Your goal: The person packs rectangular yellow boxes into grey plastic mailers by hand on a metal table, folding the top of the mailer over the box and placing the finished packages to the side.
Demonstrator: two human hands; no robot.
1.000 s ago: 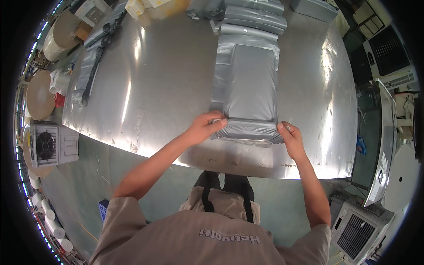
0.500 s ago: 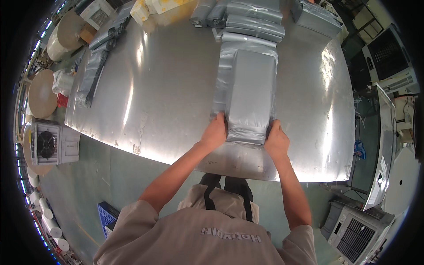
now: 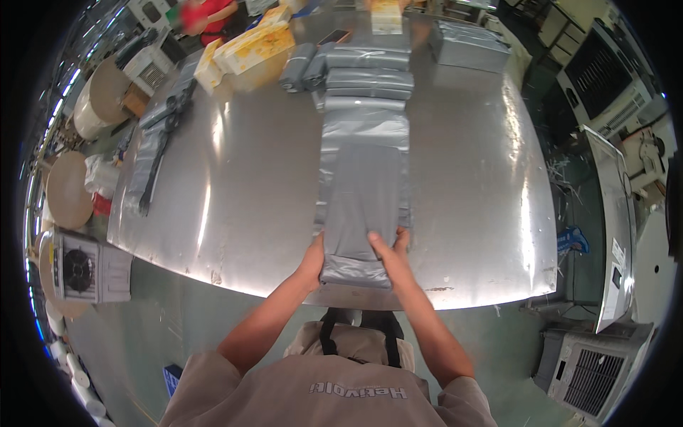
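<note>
A long flat package in grey plastic film (image 3: pixel 361 206) lies lengthwise before me on the metal table. Its near end is close to the front edge. My left hand (image 3: pixel 311 263) is closed against its left side near that end. My right hand (image 3: pixel 395 257) grips the right side, its thumb on top and the other fingers partly hidden. Under and beyond the package runs a strip of shiny grey film (image 3: pixel 365 128). This leads back to several folded grey film bundles (image 3: pixel 368 80).
Yellow-and-white boxes (image 3: pixel 255 48), a phone (image 3: pixel 336 36) and a grey wrapped box (image 3: pixel 471 48) occupy the table's far side. Rolled grey film (image 3: pixel 151 153) lies along the left edge. A person in red (image 3: pixel 211 18) is beyond. Air coolers (image 3: pixel 89 267) stand around the table.
Both hands and the package have moved toward me, closer to the front edge. More film shows beyond the package. My right thumb now lies on its top. The view has shifted, showing more of the far side.
</note>
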